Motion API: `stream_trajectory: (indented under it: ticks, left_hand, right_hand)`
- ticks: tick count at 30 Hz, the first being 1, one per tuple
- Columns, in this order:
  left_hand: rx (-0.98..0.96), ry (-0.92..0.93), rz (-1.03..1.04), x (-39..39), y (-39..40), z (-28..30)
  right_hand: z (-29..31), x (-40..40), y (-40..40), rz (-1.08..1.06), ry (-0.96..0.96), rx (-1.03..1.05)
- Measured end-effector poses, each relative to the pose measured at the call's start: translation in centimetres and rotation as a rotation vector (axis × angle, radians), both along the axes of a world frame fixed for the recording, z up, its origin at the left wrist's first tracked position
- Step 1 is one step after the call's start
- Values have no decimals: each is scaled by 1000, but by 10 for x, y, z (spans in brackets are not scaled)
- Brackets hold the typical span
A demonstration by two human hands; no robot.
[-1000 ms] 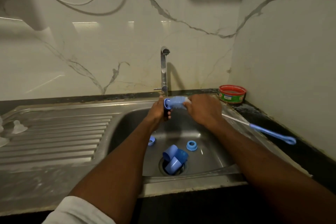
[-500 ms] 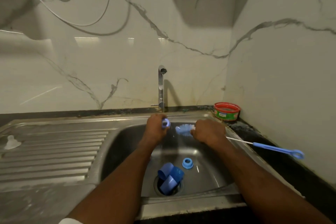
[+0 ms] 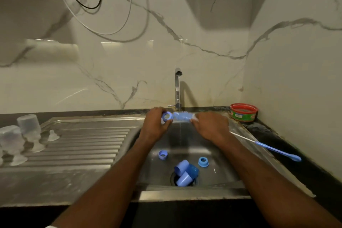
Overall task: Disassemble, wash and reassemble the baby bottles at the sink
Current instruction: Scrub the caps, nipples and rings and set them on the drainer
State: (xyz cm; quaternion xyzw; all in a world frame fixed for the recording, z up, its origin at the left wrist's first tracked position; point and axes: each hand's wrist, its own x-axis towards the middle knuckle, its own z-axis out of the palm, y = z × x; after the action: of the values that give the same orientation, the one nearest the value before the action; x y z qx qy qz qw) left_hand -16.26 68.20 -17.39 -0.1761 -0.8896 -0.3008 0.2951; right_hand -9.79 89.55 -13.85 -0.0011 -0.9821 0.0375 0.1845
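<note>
My left hand (image 3: pixel 154 124) grips a blue bottle collar ring (image 3: pixel 167 116) at the back of the sink (image 3: pixel 229 174), its opening facing me. My right hand (image 3: pixel 209 126) holds the bottle brush; its bristle head (image 3: pixel 183 116) lies level, touching the ring, and its blue handle (image 3: pixel 277 152) sticks out to the right over the counter. A thin stream of water falls from the tap (image 3: pixel 178 87) just under the brush. In the basin lie two more blue rings (image 3: pixel 162 154) (image 3: pixel 203 161) and three blue caps (image 3: pixel 185 172) piled on the drain.
Clear bottles (image 3: pixel 28 126) stand upside down on the ribbed drainboard (image 3: pixel 83 146) at the left, with a clear teat (image 3: pixel 52 135) beside them. A red-rimmed green tub (image 3: pixel 243 112) sits on the dark counter in the back right corner. Cables hang on the marble wall.
The view has tilted up, so the hands sit lower in frame. The brush head has come back against the ring after being pulled apart from it half a second ago.
</note>
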Motion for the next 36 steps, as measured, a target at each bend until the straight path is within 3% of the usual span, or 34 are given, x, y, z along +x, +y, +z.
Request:
stream_trajectory:
  ticks: [3,5,10,13,19,27,36]
  left_hand:
    - [-185,-210,69,4,-15,-17]
    - [-196,-284,77,7,-20,-27]
    - [-60,-287,78,12,-30,-28]
    - [-79,-258,66,21,-44,-22]
    - [-82,-225,163,55,-147,19]
    - [-308,-389,517,103,-314,36]
    - [-266,-413,542,118,-359,19]
  right_hand:
    - [-9,-1,-7,-18,-75,53]
    - [-11,0,-12,-20,-62,71]
    - [-13,10,-32,-12,-51,17]
    - [-16,16,-52,10,-23,-58]
    - [7,38,-148,192,20,-75]
    - [13,52,-312,395,-2,-99]
    - [-7,61,-376,370,-25,-109]
